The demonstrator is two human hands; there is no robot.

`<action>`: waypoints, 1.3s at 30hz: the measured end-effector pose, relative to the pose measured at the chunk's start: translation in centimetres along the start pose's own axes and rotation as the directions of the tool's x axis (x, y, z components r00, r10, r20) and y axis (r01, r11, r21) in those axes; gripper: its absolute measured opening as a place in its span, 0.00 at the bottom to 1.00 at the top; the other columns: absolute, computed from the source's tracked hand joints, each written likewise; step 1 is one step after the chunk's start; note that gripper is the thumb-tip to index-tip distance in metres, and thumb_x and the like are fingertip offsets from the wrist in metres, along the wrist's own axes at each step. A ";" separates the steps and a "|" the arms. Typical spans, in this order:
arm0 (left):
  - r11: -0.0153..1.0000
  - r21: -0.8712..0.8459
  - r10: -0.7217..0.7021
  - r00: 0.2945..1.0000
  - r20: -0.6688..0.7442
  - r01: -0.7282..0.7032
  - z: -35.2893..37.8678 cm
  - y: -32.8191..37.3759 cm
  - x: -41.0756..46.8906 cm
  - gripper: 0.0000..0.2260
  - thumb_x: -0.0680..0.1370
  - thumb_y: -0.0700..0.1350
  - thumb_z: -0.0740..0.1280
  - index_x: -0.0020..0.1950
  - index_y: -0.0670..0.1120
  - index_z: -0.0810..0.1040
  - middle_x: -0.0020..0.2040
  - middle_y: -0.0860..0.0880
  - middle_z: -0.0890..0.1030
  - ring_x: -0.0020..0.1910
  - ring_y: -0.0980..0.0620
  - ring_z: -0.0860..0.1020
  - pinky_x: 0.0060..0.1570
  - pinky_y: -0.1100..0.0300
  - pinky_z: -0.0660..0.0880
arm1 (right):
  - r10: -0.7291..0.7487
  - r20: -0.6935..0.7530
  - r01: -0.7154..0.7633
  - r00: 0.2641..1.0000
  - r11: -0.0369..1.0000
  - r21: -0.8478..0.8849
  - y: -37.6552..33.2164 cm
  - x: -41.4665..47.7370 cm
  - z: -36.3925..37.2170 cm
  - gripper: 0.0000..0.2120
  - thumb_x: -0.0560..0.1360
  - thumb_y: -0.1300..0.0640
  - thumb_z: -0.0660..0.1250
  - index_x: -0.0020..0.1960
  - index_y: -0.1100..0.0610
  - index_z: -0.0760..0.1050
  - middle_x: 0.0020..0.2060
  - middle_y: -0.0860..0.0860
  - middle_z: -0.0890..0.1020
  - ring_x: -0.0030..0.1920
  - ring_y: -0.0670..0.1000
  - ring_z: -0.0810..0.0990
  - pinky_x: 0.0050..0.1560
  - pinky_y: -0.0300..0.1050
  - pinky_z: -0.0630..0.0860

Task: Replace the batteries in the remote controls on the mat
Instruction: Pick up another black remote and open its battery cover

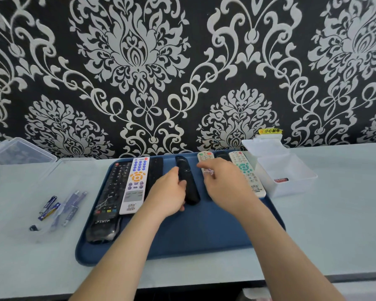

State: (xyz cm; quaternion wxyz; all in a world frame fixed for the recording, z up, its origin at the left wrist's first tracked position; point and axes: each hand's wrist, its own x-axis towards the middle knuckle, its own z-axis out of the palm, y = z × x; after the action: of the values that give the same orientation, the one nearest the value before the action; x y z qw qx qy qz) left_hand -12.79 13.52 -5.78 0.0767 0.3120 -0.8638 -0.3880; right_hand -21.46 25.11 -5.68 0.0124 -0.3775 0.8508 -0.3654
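Blue mat point(182, 240) holds a row of remotes point(135, 185) along its far edge, all face up, no cover seen off; spare batteries point(49, 210) lie off its left edge, so I judge most swaps remain. Left hand point(169, 196) grips the slim black remote point(188, 185) mid-row, on the mat; right hand point(224, 183) sits half-curled over the small white remote point(205, 157), contact unclear
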 end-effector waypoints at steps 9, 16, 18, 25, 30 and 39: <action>0.663 0.745 0.078 0.985 -0.154 0.064 -1.8 -0.4 -1.3 0.10 0.79 0.47 0.59 0.57 0.45 0.73 0.58 0.47 0.75 0.62 0.45 0.69 0.43 0.54 0.66 | -0.188 0.176 0.222 0.966 0.955 -0.198 -0.4 0.0 1.8 0.15 0.79 0.60 0.59 0.61 0.55 0.80 0.61 0.48 0.79 0.58 0.56 0.70 0.63 0.43 0.64; 0.608 0.794 0.151 0.982 -0.111 -0.004 -1.0 -0.8 -2.0 0.10 0.78 0.49 0.64 0.55 0.46 0.73 0.52 0.46 0.80 0.56 0.43 0.74 0.39 0.55 0.64 | -0.059 0.318 0.192 0.946 0.893 -0.406 -1.5 -0.5 3.4 0.12 0.80 0.55 0.57 0.55 0.57 0.78 0.58 0.50 0.77 0.59 0.56 0.66 0.58 0.53 0.67; 0.647 0.762 0.160 0.980 -0.115 -0.017 -0.9 -0.7 -2.2 0.14 0.77 0.52 0.65 0.57 0.46 0.70 0.54 0.45 0.78 0.53 0.42 0.76 0.37 0.55 0.64 | -0.054 0.342 0.197 0.938 0.894 -0.402 -1.8 -0.5 3.7 0.13 0.80 0.57 0.58 0.58 0.56 0.78 0.59 0.49 0.77 0.60 0.56 0.65 0.57 0.54 0.65; 0.926 0.376 0.058 0.973 -0.225 0.032 -2.3 -1.5 -1.2 0.16 0.75 0.42 0.63 0.63 0.48 0.69 0.51 0.46 0.81 0.52 0.42 0.77 0.47 0.54 0.72 | -0.123 0.207 0.161 0.971 0.971 -0.176 -2.2 -0.3 4.0 0.16 0.77 0.64 0.57 0.60 0.58 0.79 0.59 0.54 0.81 0.59 0.60 0.71 0.57 0.52 0.70; 0.866 -0.498 -0.176 0.960 -0.217 0.047 -3.5 -2.0 -0.3 0.18 0.75 0.36 0.64 0.62 0.51 0.75 0.47 0.51 0.83 0.49 0.50 0.81 0.55 0.49 0.78 | 0.220 0.177 -0.281 0.959 0.800 0.530 -3.5 -0.1 2.5 0.17 0.82 0.56 0.59 0.68 0.58 0.74 0.52 0.59 0.82 0.48 0.53 0.80 0.47 0.46 0.75; 0.701 -0.712 -0.051 0.993 -0.108 -0.041 -1.2 1.9 -2.1 0.07 0.76 0.46 0.70 0.52 0.46 0.78 0.45 0.45 0.85 0.39 0.51 0.84 0.35 0.59 0.80 | 0.300 0.216 -0.312 0.929 0.325 0.893 -3.4 0.1 1.9 0.12 0.83 0.54 0.58 0.56 0.58 0.78 0.53 0.58 0.85 0.49 0.57 0.84 0.45 0.58 0.81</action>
State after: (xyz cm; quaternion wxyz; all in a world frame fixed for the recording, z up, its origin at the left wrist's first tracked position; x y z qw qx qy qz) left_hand -11.63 14.97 -3.33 0.2420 0.2831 -0.6395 -0.6725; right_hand -18.83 22.32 -4.93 0.2910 -0.1426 0.5626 -0.7606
